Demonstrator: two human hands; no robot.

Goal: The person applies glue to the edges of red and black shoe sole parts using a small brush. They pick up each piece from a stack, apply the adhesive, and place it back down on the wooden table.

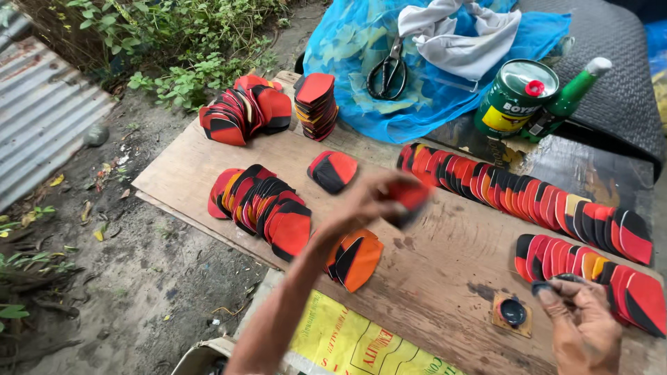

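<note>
My left hand (361, 205) is raised over the middle of the brown board (445, 278), gripping a red and black cut piece (408, 198), blurred. A small pile of orange and black pieces (356, 260) lies just below that hand. My right hand (580, 323) is at the lower right, its fingers pinched on a small dark-tipped brush (552, 282). Beside it a small round dish of dark glue (513, 312) rests on a cardboard square. Two long overlapping rows of red, orange and black pieces (528, 194) (590, 271) run along the board's right side.
More piles of pieces (260, 208) (240, 111) (316, 104) (332, 171) lie on the left half. A green tin (515, 97), a green bottle (566, 97), scissors (389, 69) on a blue plastic sheet (347, 48) and a white cloth (458, 35) are at the back. Bare ground and weeds lie to the left.
</note>
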